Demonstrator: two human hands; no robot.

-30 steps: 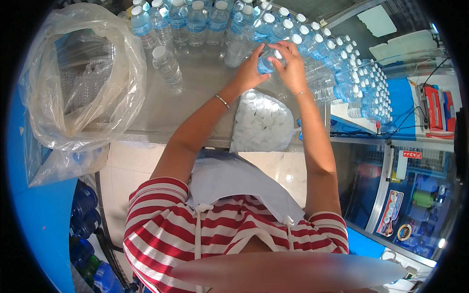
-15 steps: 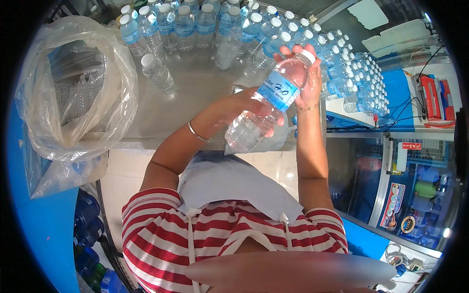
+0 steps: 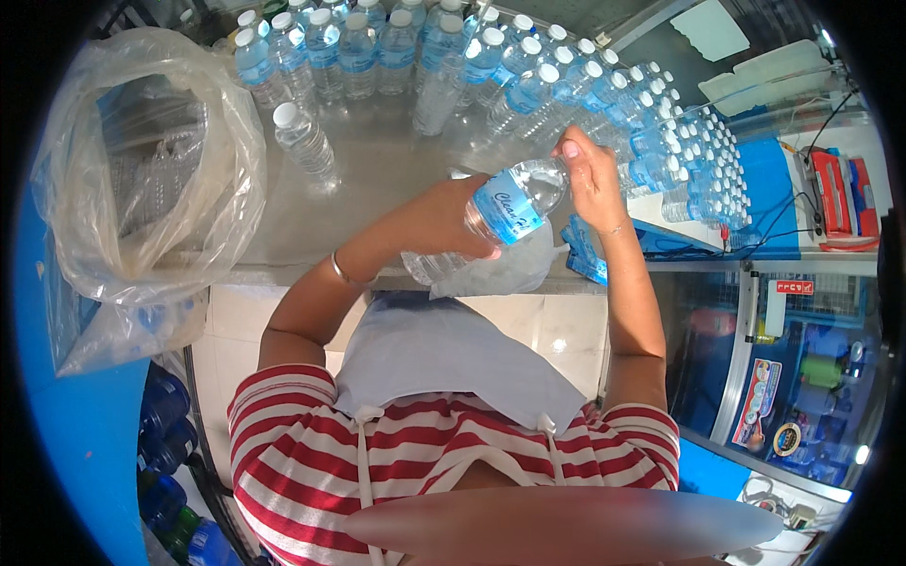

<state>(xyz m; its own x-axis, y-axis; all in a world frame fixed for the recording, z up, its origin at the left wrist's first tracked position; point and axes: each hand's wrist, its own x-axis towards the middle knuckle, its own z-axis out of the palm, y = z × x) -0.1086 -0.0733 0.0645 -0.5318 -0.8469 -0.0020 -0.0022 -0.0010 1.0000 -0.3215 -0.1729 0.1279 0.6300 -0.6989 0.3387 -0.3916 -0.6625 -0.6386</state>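
Observation:
My left hand (image 3: 457, 219) is wrapped round the body of a clear plastic water bottle (image 3: 545, 185) with a blue label. The bottle lies tilted, its base to the lower left and its neck to the upper right. At the neck, my right hand (image 3: 593, 177) is closed over the cap, which its fingers hide. Below the bottle, a clear plastic bag (image 3: 514, 272) rests at the table's near edge. Just left of my right forearm lies a blue pile of what look like bottle labels (image 3: 587, 253).
A capped bottle without a label (image 3: 304, 140) stands on the metal table (image 3: 373, 160). Rows of labelled, white-capped bottles (image 3: 394, 52) line the back and right. A large open plastic bag (image 3: 241, 170) with clear bottles inside stands left. A glass-fronted case (image 3: 746, 349) is at right.
The bottle has come down and to the left. My right hand has gone from spread behind its upper end to closed over its cap. More of the blue pile shows.

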